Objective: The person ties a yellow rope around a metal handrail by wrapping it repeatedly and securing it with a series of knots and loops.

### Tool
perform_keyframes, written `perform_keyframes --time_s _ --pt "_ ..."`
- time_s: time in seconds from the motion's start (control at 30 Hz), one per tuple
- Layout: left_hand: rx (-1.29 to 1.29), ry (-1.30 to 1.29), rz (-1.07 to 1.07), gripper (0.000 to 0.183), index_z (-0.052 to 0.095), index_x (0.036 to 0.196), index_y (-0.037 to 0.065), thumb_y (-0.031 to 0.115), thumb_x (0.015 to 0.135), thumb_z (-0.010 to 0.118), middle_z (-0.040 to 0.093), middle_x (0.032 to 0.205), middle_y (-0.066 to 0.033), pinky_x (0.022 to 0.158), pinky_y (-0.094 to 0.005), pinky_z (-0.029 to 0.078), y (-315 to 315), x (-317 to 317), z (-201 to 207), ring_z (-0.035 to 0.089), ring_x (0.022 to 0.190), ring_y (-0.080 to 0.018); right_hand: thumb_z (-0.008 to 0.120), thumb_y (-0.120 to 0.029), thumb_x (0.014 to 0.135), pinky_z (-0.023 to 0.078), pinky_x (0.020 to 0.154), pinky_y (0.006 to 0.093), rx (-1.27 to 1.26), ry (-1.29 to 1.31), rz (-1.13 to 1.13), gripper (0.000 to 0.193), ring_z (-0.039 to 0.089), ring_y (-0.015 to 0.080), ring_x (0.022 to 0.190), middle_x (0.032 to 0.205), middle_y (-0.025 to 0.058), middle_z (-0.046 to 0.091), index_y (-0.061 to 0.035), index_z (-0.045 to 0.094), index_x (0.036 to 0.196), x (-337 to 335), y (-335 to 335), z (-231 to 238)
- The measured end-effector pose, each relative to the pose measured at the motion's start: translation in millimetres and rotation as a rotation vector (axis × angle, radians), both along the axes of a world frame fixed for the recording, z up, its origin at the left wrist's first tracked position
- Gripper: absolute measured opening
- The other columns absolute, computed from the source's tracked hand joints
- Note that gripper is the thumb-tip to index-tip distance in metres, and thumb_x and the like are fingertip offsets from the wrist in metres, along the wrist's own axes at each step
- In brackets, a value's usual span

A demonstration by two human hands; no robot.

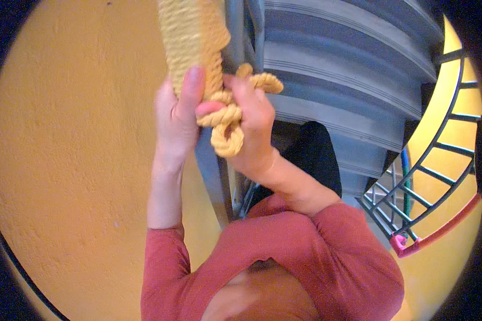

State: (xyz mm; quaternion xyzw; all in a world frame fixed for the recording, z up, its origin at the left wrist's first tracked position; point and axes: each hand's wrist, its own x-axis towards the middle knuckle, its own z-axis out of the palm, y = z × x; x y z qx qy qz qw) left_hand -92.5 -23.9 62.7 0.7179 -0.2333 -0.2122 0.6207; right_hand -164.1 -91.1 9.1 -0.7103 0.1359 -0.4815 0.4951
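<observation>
A thick bar tightly wound with yellow rope (185, 40) runs from the top of the view down to my hands. My left hand (178, 120) is closed around its lower end, thumb lying along the windings. Right beside it, my right hand (256, 115) grips the loose yellow rope (227, 140) against the end of the bar. One loop of this rope hangs below the fingers, and another bit sticks out beyond the right knuckles. A reddish fingertip shows between the strands; whose hand it belongs to is hard to make out.
Grey-blue stair steps (343, 69) curve past on the right. An ochre wall (75, 139) stands close on the left. A grey metal post (213, 171) rises below my hands. Far right, a dark barred railing (439, 147) has a red-wrapped rail (450, 227).
</observation>
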Motion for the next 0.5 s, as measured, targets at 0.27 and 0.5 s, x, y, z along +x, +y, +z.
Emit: perform_keyframes --time_s 0.27,0.5 --pt "0.003 -0.187 -0.062 0.051 0.059 0.104 -0.001 0.047 0.089 0.050 0.063 0.090 -0.0067 0.073 -0.0255 0.046 -4.0 14.3 -10.5 0.056 0.080 -0.0093 0.062 -0.006 0.072 0.048 0.064 0.0293 -0.427 0.502 0.427 0.020 0.064 0.0213 0.072 0.083 0.0100 0.067 -0.0069 0.065 0.092 -41.5 -75.1 -0.3" --pt "-0.378 0.574 -0.309 0.070 0.056 0.103 0.002 0.067 0.084 0.036 0.062 0.082 -0.0091 0.061 -0.0314 0.052 -0.9 25.1 -23.4 0.061 0.065 -0.0170 0.065 -0.020 0.077 0.050 0.057 0.0315 -0.140 0.242 0.555 0.011 0.063 0.0152 0.062 0.071 0.0057 0.066 -0.0094 0.065 0.080 -78.8 -72.2 42.3"
